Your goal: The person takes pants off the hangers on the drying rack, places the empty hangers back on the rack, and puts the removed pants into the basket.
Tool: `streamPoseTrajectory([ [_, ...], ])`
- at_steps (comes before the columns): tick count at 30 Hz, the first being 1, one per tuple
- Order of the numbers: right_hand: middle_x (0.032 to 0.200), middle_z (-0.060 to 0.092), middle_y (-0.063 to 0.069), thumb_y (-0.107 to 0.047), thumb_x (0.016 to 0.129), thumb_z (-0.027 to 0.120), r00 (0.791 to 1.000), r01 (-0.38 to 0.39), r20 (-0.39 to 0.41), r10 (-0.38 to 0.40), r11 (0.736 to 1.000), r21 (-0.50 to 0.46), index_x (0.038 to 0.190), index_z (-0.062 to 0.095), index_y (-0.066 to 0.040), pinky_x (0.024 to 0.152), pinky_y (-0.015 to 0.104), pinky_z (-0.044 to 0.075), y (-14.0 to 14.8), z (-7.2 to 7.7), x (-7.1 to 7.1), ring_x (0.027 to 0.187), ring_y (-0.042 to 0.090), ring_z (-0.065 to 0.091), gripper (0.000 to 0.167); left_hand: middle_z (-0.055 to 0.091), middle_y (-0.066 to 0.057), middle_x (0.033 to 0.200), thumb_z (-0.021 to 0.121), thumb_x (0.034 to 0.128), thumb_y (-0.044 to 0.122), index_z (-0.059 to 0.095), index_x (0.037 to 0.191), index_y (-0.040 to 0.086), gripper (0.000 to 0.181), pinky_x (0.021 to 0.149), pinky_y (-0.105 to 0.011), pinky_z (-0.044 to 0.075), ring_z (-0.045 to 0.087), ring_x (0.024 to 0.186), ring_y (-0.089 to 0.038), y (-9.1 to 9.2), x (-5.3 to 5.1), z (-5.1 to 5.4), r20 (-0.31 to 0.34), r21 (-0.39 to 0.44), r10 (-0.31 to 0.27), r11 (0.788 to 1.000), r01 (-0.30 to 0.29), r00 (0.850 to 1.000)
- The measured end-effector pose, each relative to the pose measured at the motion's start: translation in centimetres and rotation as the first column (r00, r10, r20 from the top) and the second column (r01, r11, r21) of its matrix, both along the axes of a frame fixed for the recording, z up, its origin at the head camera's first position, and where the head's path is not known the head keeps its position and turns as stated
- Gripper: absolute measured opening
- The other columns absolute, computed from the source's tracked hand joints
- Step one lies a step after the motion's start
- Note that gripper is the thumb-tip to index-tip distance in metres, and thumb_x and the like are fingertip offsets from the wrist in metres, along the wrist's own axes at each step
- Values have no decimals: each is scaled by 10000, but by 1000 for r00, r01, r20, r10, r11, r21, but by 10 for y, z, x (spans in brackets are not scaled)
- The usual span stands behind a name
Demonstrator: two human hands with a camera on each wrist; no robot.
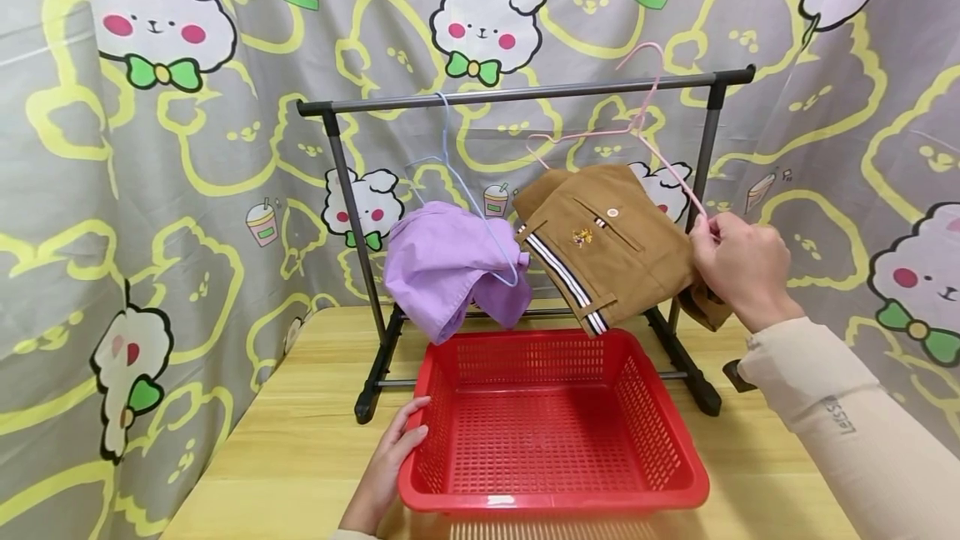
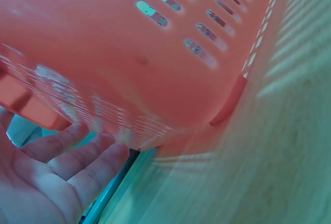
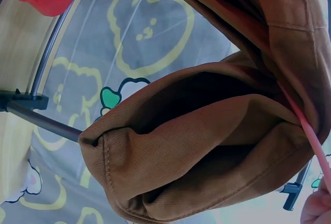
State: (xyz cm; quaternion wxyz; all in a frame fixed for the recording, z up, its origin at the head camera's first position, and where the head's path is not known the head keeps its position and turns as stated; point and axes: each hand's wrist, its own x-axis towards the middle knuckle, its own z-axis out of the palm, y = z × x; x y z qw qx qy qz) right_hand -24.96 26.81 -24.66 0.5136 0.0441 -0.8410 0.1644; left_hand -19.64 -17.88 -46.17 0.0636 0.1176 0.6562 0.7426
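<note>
My right hand [image 1: 746, 265] grips the right side of a pink wire hanger [image 1: 667, 165]. Folded brown trousers [image 1: 630, 232] with a striped waistband hang over that hanger, their folded legs filling the right wrist view. The hanger's hook rises above the rail [image 1: 510, 96] of a clothes rack; whether it touches the rail I cannot tell. My left hand [image 1: 386, 465] is at the left side of a red plastic basket [image 1: 551, 502]. In the left wrist view its extended fingers [image 2: 85, 157] touch the basket's slotted outer wall, with nothing pinched.
A lilac garment [image 1: 442, 265] hangs from a blue wire hanger [image 1: 447, 136] on the rack's left half. The rack's black feet [image 1: 371, 394] stand on a wooden table [image 1: 277, 457] around the basket's back. Patterned grey curtains [image 1: 247, 7] enclose the table.
</note>
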Motion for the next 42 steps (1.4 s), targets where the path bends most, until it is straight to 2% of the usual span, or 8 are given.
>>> streamPoseTrajectory([
  [6,556,533,159,-203,926,524,1000,-3,-4,3,1000,2,724,599,-3,408,516,301,0,-2,2,470,412,463,294,351,-293,1387,478,1016,206,281,1474,43,525,857,-438,522,538,1113,-325,-1,1,0,-7,0,1,1000,-1,1000],
  [18,558,553,170,-184,901,562,997,-21,-76,23,999,38,746,628,25,414,529,301,5,-8,2,466,421,472,268,342,-294,1380,463,1018,180,262,1471,14,522,870,-450,511,523,1122,-332,0,1,0,-25,16,-1,1000,2,1000],
  [25,534,520,133,-170,889,558,996,-24,-85,29,998,59,727,614,17,402,504,283,10,-12,5,418,363,424,253,327,-298,1391,462,1018,177,270,1466,9,516,870,-449,510,517,1131,-335,2,1,1,-39,17,-7,1000,8,999],
  [32,540,531,148,-161,881,569,996,-25,-83,30,997,69,741,622,28,391,506,286,12,-16,6,404,359,428,241,324,-304,1394,462,1016,174,268,1463,-3,518,867,-450,510,515,1132,-340,2,0,0,-49,19,-3,1000,4,999],
  [42,517,502,128,-138,867,571,988,-33,-143,51,992,123,695,603,26,365,482,284,15,-22,5,379,294,388,240,322,-300,1402,454,1023,184,261,1469,0,520,885,-470,497,509,1141,-345,3,1,1,-51,32,1,999,1,999],
])
